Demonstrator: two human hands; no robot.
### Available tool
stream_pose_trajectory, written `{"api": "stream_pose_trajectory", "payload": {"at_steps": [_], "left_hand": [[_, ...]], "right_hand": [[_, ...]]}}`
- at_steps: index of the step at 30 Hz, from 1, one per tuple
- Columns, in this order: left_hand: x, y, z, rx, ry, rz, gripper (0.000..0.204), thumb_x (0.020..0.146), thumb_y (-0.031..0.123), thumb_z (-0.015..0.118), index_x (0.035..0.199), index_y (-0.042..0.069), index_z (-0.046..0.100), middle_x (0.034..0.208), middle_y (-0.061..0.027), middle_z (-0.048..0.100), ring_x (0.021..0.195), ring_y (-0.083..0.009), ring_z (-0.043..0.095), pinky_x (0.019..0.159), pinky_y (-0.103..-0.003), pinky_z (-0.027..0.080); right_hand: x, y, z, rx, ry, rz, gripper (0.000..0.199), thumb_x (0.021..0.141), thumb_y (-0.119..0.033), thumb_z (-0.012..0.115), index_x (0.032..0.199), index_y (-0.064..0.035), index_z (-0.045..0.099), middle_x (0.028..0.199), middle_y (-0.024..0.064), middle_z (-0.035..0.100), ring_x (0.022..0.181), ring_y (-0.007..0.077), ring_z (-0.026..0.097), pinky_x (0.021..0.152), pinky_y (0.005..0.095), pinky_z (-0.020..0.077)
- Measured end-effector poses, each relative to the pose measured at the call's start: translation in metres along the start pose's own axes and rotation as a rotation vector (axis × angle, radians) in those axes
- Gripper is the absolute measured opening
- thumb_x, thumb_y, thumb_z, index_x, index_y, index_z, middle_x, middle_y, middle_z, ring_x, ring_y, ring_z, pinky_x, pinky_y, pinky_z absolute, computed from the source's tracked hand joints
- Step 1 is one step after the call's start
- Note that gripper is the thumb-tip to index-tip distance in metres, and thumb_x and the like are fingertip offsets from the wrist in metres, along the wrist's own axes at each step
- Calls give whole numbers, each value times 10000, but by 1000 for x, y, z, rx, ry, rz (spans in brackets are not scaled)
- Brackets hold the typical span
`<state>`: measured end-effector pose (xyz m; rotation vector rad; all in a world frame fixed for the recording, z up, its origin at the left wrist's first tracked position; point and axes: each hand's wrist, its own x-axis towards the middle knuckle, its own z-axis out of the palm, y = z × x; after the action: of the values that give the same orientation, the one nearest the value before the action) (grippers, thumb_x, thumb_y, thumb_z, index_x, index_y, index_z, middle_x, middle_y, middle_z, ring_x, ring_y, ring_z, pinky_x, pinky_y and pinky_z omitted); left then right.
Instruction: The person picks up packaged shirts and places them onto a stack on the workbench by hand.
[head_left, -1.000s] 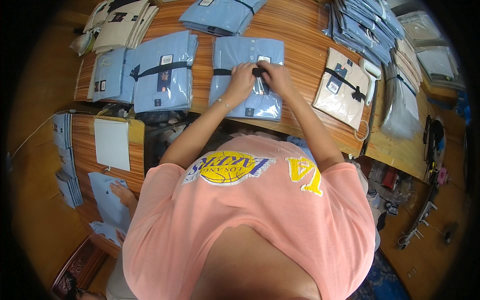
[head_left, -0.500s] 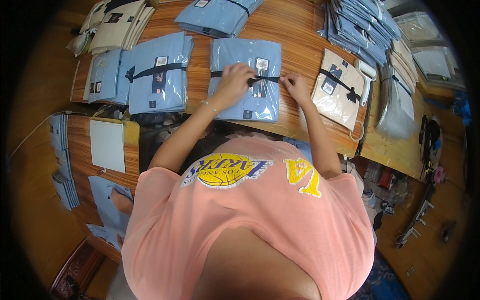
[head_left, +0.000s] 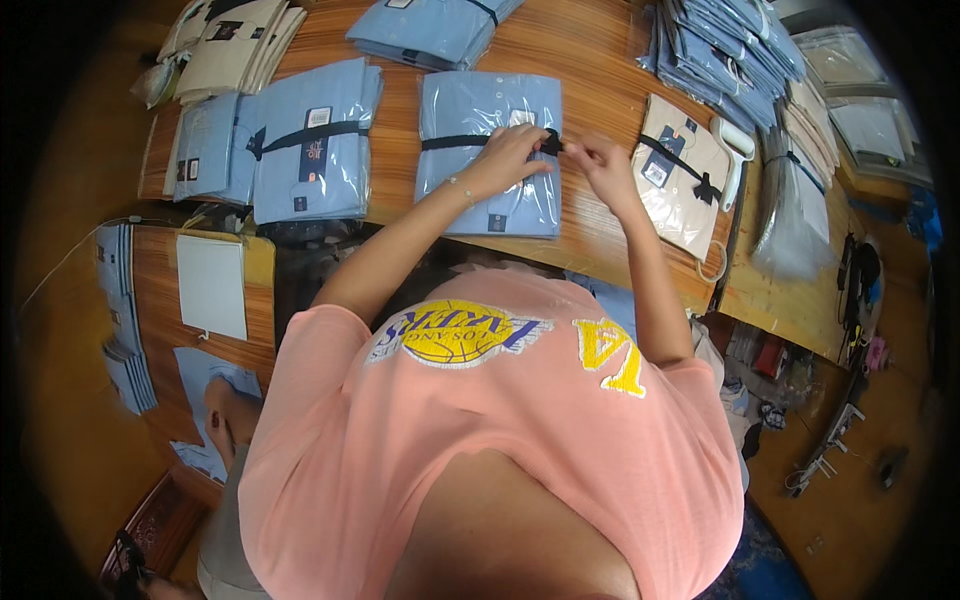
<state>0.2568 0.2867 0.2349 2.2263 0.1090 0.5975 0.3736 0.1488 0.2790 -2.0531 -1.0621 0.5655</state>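
A light blue folded shirt pack (head_left: 487, 100) in clear plastic lies on the wooden table before me, with a black fabric strap (head_left: 455, 143) across its middle. My left hand (head_left: 510, 160) rests over the pack's right half, its fingertips closed on a bunched, knot-like part of the strap at the right edge. Just beyond that edge, my right hand (head_left: 604, 170) pinches the strap's end, which is mostly hidden by the fingers. The left hand covers part of the pack's label.
To the left stands a strapped stack of blue shirts (head_left: 340, 90); beige packs (head_left: 232, 60) lie behind it. On the right are a strapped beige pack (head_left: 690, 215), a white lint roller (head_left: 735, 142) and piled blue packs (head_left: 715, 50). Another person's hand (head_left: 218, 415) touches blue cloth at lower left.
My left hand has slid right along the strap to the pack's right edge, where the strap now bunches up. My right hand stays close by, slightly turned.
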Motion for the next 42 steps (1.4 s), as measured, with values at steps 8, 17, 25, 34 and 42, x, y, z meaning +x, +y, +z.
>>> {"api": "stream_pose_trajectory", "payload": {"at_steps": [8, 17, 25, 34, 42], "left_hand": [[9, -10, 11, -47, -33, -121, 144, 780, 88, 524, 860, -8, 596, 804, -184, 589, 805, -362, 563, 733, -424, 434], [18, -21, 1, -89, -304, -225, 206, 817, 126, 540, 928, -31, 613, 799, -178, 631, 707, -256, 607, 659, -339, 464], [35, -28, -10, -486, -341, -640, 136, 846, 60, 533, 862, -34, 630, 702, -50, 611, 586, -81, 548, 539, -221, 459], [44, -5, -21, -100, -450, -338, 106, 687, -56, 583, 765, 15, 594, 674, -70, 591, 636, -151, 581, 564, -278, 460], [27, -10, -3, 288, -161, 284, 334, 719, 16, 522, 1039, 101, 568, 934, -42, 574, 864, -241, 524, 691, -347, 479]], "right_hand": [[20, 18, 22, -98, 119, -383, 164, 794, -88, 598, 943, -28, 629, 825, 135, 585, 805, 262, 550, 748, 335, 430], [25, 51, 35, 558, 224, 135, 112, 838, -76, 564, 897, 4, 616, 738, 55, 612, 642, 93, 544, 579, 246, 434], [-27, 29, 38, 116, 148, -299, 227, 697, 90, 501, 859, -13, 622, 806, 78, 590, 788, 200, 557, 736, 291, 427], [-5, 23, 35, 425, 199, -233, 216, 746, 30, 486, 932, -7, 589, 963, 122, 575, 824, 225, 543, 739, 295, 427], [33, 43, 57, 406, 23, -22, 209, 817, 28, 476, 982, 12, 603, 850, 70, 621, 772, 136, 564, 695, 235, 451]]}}
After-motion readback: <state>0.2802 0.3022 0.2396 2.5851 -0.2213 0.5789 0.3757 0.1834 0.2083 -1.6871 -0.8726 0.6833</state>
